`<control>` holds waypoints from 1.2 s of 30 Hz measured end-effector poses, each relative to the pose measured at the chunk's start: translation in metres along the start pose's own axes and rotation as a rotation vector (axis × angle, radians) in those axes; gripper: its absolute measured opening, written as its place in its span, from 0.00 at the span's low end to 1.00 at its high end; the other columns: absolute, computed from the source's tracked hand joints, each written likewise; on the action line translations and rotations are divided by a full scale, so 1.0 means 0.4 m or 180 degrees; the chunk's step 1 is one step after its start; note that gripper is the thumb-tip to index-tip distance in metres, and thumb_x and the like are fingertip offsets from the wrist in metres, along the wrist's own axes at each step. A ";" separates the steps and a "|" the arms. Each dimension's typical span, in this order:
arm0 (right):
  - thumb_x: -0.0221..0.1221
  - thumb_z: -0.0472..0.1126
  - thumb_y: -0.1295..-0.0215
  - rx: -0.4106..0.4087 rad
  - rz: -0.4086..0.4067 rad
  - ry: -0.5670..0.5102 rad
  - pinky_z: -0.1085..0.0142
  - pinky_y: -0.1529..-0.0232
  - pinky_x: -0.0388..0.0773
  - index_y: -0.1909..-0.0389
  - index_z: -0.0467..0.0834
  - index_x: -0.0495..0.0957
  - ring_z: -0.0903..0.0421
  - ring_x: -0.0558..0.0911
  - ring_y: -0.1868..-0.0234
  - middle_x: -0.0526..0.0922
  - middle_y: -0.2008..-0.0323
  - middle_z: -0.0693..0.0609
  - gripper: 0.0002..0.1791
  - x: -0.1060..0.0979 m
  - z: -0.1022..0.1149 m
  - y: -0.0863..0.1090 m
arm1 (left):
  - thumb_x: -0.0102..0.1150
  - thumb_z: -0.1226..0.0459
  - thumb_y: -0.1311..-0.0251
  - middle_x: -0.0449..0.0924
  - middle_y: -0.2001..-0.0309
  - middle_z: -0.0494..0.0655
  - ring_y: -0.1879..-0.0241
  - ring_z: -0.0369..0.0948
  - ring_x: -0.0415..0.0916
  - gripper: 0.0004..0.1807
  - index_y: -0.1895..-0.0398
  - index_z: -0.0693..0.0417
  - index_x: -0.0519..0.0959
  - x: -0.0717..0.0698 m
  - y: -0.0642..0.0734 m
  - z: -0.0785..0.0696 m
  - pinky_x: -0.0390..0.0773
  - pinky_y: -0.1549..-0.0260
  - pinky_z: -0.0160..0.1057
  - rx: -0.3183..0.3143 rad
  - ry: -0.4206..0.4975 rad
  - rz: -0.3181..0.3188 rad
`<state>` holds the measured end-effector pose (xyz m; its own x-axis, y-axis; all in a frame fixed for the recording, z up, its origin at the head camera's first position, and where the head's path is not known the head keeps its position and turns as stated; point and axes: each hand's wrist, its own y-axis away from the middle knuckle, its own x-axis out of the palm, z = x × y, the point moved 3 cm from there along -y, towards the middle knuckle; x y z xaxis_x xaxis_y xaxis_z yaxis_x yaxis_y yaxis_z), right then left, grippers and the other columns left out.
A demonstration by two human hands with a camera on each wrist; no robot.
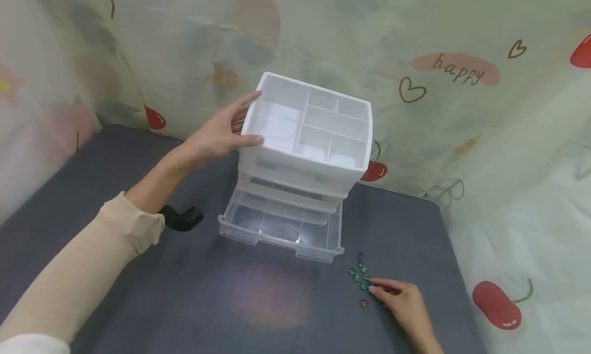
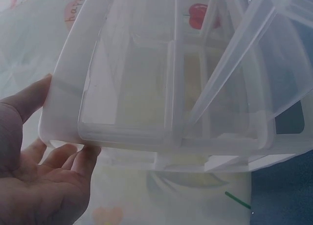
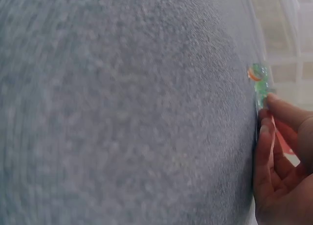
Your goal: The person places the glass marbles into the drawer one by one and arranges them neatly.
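Note:
A white plastic drawer organizer (image 1: 334, 177) with a divided top tray stands on the dark table, its lower clear drawer (image 1: 277, 225) pulled out. My left hand (image 1: 231, 125) grips the organizer's left side, thumb over the near top edge. In the left wrist view, the left fingers (image 2: 85, 161) curl against the underside of its white edge. My right hand (image 1: 401, 300) is low at the right, thumb and index fingertips close together among small green glass marbles (image 1: 363, 286). Whether a marble sits between them I cannot tell. An orange-brown marble (image 1: 365, 303) and a blue one (image 1: 360, 255) lie nearby.
A patterned curtain (image 1: 323, 25) hangs behind and beside the table (image 1: 194, 292). A black curved object (image 1: 184, 219) shows beside the left sleeve (image 1: 92, 261). The pulled-out drawer juts toward the front, just left of the marbles.

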<state>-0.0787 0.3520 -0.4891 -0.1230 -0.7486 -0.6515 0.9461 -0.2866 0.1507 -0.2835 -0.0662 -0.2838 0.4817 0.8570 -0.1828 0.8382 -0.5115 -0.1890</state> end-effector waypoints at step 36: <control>0.64 0.44 0.46 -0.0761 0.0396 -0.0603 0.64 0.69 0.77 0.59 0.38 0.80 0.51 0.81 0.70 0.82 0.69 0.42 0.16 -0.036 0.176 -0.042 | 0.62 0.71 0.47 0.51 0.32 0.47 0.35 0.45 0.53 0.45 0.29 0.49 0.47 0.000 -0.005 0.007 0.63 0.44 0.44 0.0076 0.0140 -0.0034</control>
<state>-0.1137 0.3255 -0.4299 -0.0345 -0.8734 -0.4857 0.9982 -0.0544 0.0269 -0.2860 -0.0654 -0.2860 0.4841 0.8641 -0.1380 0.8373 -0.5032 -0.2137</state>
